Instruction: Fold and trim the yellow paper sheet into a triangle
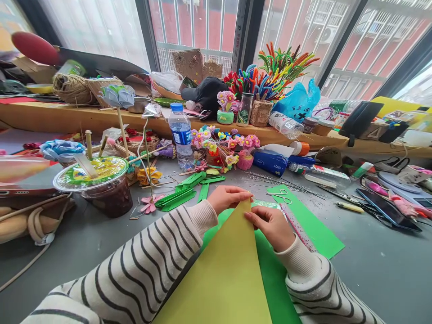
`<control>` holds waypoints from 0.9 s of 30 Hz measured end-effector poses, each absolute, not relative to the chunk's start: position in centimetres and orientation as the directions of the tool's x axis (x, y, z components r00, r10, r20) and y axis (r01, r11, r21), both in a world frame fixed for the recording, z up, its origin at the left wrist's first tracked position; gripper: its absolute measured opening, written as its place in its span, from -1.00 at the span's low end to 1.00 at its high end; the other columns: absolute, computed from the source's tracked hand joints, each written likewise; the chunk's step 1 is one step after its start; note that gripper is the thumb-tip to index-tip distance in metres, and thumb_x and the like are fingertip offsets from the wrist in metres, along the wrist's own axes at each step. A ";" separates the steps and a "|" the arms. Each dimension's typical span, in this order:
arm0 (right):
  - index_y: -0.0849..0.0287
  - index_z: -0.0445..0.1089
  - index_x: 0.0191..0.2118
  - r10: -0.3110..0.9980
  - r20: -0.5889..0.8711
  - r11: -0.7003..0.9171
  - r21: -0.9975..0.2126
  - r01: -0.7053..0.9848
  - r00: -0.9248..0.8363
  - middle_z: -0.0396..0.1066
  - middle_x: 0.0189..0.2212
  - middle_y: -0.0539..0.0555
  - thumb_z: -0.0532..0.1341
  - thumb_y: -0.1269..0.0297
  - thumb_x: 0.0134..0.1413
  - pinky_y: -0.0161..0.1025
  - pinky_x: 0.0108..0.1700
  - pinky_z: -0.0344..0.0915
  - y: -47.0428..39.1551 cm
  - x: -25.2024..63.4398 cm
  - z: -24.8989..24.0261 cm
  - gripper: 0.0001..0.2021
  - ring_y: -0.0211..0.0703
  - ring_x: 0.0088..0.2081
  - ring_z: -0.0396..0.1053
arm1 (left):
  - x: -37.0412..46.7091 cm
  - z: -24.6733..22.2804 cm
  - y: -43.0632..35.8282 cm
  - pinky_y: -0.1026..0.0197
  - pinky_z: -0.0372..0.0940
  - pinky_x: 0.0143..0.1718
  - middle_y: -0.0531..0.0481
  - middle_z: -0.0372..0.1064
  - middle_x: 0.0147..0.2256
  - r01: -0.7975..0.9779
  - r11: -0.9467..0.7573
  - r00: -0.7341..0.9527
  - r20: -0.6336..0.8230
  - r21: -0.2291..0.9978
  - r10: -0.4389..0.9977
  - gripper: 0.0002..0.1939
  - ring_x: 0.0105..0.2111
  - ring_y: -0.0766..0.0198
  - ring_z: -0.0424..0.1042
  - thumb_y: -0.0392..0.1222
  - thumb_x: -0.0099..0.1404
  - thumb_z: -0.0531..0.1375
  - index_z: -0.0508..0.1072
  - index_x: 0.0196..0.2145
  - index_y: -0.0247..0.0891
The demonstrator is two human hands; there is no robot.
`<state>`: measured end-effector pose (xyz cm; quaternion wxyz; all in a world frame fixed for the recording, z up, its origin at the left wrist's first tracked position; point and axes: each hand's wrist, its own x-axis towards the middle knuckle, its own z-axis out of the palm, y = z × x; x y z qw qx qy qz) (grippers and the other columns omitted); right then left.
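Note:
A large sheet of yellow paper (222, 270) rises toward a narrow tip held in front of me. My left hand (227, 198) pinches that tip from the left and the far side. Just below it, my right hand (272, 222) grips the paper's right edge between thumb and fingers. Beneath the yellow paper lies green paper (273, 283), partly covered by it and by my arms. Another green sheet (313, 225) sits to the right, with white-handled scissors (281, 195) on its far end.
Folded green paper strips (182, 191) lie beyond my left hand. A lidded cup of dark drink (108, 193) stands at left, a water bottle (181, 137) further back. Crocheted flowers (219, 144) and a blue tissue pack (272, 159) line the back; a phone (388, 208) lies at right.

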<state>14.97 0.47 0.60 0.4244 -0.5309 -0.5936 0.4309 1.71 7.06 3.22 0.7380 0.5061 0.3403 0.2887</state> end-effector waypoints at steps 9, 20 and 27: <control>0.24 0.30 -0.58 0.996 0.046 0.066 -0.965 0.253 -0.081 0.20 -0.66 -0.03 0.12 0.15 -0.13 -0.35 -0.55 0.13 0.4 15.0 0.7 -0.76 -0.30 -0.59 0.14 | 2.1 3.1 6.9 0.32 0.22 -0.40 0.00 0.40 -0.54 -0.101 0.304 0.559 -0.199 0.947 0.805 -0.79 -0.52 0.38 0.33 -0.17 -0.18 0.29 0.46 -0.54 -0.36; 0.25 0.32 -0.57 0.997 0.038 0.055 -0.966 0.251 -0.074 0.24 -0.64 -0.02 0.12 0.15 -0.14 -0.34 -0.54 0.15 0.3 14.9 0.8 -0.75 -0.29 -0.58 0.16 | 2.1 2.9 6.9 0.36 0.22 -0.42 0.01 0.40 -0.56 -0.119 0.343 0.554 -0.225 0.932 0.802 -0.83 -0.53 0.39 0.33 -0.23 -0.15 0.27 0.45 -0.54 -0.37; 0.24 0.36 -0.53 0.997 0.022 0.040 -0.964 0.262 -0.069 0.30 -0.60 0.03 0.12 0.12 -0.14 -0.31 -0.50 0.22 0.3 14.9 0.6 -0.74 -0.24 -0.55 0.23 | 2.2 2.5 7.2 0.38 0.21 -0.47 0.05 0.39 -0.57 -0.125 0.449 0.576 -0.304 0.885 0.759 -0.90 -0.53 0.40 0.33 -0.25 -0.11 0.22 0.44 -0.55 -0.31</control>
